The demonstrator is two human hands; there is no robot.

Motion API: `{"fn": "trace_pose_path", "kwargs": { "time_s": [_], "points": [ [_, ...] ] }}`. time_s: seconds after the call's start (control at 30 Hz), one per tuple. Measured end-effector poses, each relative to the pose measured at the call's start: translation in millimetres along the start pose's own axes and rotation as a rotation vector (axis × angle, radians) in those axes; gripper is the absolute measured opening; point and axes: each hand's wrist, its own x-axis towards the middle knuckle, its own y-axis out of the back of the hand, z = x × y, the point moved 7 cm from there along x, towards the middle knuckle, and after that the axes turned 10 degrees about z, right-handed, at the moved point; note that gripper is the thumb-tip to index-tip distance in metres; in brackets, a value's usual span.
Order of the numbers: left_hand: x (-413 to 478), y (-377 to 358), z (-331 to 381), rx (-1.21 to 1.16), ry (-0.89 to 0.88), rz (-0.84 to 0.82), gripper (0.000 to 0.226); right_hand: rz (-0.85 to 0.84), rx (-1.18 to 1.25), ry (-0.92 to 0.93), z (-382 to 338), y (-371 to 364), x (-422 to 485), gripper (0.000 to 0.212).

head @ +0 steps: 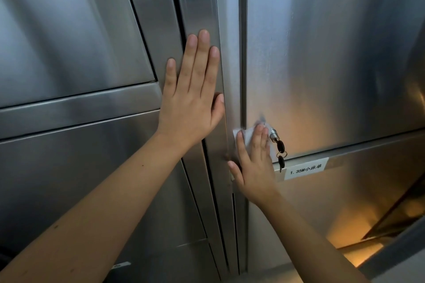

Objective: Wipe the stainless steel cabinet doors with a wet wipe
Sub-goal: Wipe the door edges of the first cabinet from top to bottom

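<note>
Low on the right cabinet door (333, 53), by its left edge, the right hand (255, 167) presses a wet wipe (245, 136) flat with straight fingers, just left of the lock (273, 133). The left hand (190, 99) lies spread on the left door (69, 41), probably bracing.

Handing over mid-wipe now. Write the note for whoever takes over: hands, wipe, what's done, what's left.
Left hand: open, flat against the centre strip between the doors.
Right hand: flat, pressing the wet wipe onto the right door, beside the lock with hanging keys.
Done: only a smear above the wipe shows wiping.
Left: likely most of the right door and the left door.
</note>
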Motion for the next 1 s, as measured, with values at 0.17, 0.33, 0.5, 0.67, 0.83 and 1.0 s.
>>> {"fn": "trace_pose_path", "kwargs": {
  "time_s": [0.17,0.33,0.5,0.67,0.83,1.0],
  "points": [
    [0,0,0,0.003,0.001,-0.004,0.070,-0.088,-0.016,-0.016,5,-11,-25,0.066],
    [0,0,0,-0.008,0.007,-0.002,0.071,-0.221,-0.021,-0.088,6,-28,-61,0.069],
    [1,1,0,-0.022,0.013,0.002,0.072,-0.151,-0.005,-0.093,3,-16,-45,0.068],
    [0,0,1,-0.022,0.013,0.005,0.071,-0.047,-0.013,-0.036,1,-4,-12,0.066],
    [0,-1,-1,-0.024,0.017,0.005,0.073,-0.198,-0.026,-0.036,8,-22,-49,0.070],
    [0,-1,0,-0.013,0.013,-0.006,0.072,-0.216,0.004,-0.112,5,-23,-64,0.069]
  ]
}}
